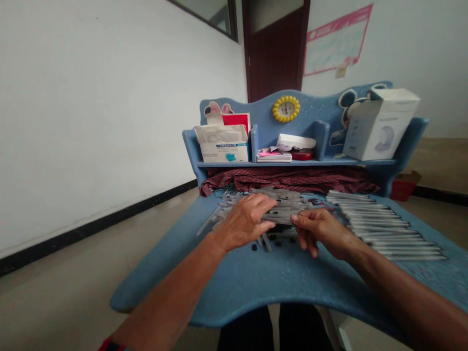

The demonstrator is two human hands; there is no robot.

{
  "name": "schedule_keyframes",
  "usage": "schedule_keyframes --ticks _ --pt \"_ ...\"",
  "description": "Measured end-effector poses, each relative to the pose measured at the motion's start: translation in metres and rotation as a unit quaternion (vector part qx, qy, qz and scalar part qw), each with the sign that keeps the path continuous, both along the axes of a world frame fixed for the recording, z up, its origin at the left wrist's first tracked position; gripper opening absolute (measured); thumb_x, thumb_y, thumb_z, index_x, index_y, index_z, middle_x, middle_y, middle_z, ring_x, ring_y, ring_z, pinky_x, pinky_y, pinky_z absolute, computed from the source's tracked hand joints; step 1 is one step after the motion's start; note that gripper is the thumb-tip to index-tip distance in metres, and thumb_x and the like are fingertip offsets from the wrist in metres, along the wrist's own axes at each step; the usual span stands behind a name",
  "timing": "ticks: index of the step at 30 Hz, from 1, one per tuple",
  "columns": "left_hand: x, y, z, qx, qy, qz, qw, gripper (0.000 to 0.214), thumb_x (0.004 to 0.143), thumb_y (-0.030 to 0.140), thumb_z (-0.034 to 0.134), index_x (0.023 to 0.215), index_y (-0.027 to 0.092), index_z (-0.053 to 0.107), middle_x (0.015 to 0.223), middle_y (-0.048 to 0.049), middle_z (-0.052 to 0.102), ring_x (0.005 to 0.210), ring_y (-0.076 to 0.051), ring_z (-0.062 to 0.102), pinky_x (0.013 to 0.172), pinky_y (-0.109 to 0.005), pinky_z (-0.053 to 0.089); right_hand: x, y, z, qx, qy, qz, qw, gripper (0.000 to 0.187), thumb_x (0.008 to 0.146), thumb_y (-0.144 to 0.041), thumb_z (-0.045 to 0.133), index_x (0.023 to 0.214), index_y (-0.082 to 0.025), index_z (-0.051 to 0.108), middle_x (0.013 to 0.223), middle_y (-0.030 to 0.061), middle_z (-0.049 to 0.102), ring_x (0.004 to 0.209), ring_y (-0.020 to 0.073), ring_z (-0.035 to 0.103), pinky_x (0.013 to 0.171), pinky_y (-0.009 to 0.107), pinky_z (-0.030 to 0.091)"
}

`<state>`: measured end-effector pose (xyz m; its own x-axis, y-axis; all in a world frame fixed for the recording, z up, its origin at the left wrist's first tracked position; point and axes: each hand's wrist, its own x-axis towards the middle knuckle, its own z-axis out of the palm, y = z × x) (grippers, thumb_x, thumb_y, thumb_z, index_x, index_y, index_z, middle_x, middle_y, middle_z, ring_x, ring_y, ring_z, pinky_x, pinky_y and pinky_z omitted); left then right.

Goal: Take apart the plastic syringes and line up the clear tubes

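A loose heap of grey pens [281, 202] lies in the middle of the blue desk [256, 278]. My left hand [243, 222] rests on the heap's near left side, fingers curved over the pens. My right hand [321, 231] is just to the right of it, thumb and fingers pinched on a grey pen at the heap's front edge. Several small black caps [272, 241] are scattered on the desk under and between the hands.
A tidy row of grey pens [383, 226] lies side by side at the right. A red checked cloth [292, 179] runs along the back under the shelf, which holds a mask box [223, 144], books, a white carton [380, 124] and a yellow clock [285, 108].
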<state>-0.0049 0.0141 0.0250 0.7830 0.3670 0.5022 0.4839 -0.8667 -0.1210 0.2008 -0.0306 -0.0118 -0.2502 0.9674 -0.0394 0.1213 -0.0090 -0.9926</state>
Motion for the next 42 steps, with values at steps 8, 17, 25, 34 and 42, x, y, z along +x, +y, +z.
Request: schedule_keyframes --ticks 8,17,25,34,42 --pt "-0.036 -0.008 0.034 -0.165 0.138 0.162 0.963 0.010 0.080 0.021 0.055 0.074 0.017 0.062 0.068 -0.0007 0.062 0.065 -0.014 0.057 0.059 -0.023 0.039 0.024 -0.001 0.011 0.021 -0.039 0.063 0.997 0.041 0.073 -0.051 0.060 0.055 -0.017 0.046 0.046 0.0004 0.061 0.029 0.0081 0.048 0.031 0.018 0.034" --pt "-0.057 -0.026 -0.002 -0.188 0.193 0.165 0.949 0.009 0.076 0.012 0.054 0.079 0.016 0.061 0.081 -0.0045 0.061 0.079 -0.018 0.059 0.073 -0.027 0.044 0.021 -0.004 0.007 0.015 -0.101 0.128 0.986 0.039 0.076 -0.048 0.058 0.056 -0.017 0.047 0.046 -0.0012 0.059 0.030 0.0067 0.047 0.032 0.017 0.030" --pt "-0.066 -0.038 -0.011 -0.161 0.204 0.216 0.941 0.013 0.079 0.018 0.054 0.089 0.017 0.062 0.092 -0.0074 0.059 0.089 -0.022 0.056 0.078 -0.032 0.045 0.009 -0.007 0.001 0.020 -0.133 0.127 0.983 0.036 0.078 -0.046 0.056 0.058 -0.017 0.046 0.047 -0.0022 0.057 0.032 0.0063 0.047 0.033 0.017 0.028" --pt "-0.065 -0.039 -0.011 -0.166 0.208 0.216 0.940 0.012 0.078 0.021 0.055 0.088 0.017 0.061 0.092 -0.0068 0.058 0.089 -0.021 0.055 0.078 -0.031 0.045 -0.002 -0.007 -0.008 0.035 -0.161 0.107 0.981 0.033 0.080 -0.042 0.052 0.059 -0.018 0.045 0.047 -0.0027 0.054 0.031 0.0058 0.044 0.034 0.017 0.029" --pt "-0.068 -0.040 -0.016 -0.169 0.204 0.223 0.938 0.009 0.078 0.018 0.052 0.081 0.017 0.060 0.089 -0.0065 0.058 0.087 -0.021 0.055 0.077 -0.032 0.045 -0.004 -0.008 -0.011 0.036 -0.160 0.108 0.981 0.033 0.081 -0.043 0.052 0.060 -0.018 0.045 0.048 -0.0028 0.054 0.032 0.0057 0.044 0.034 0.017 0.028"
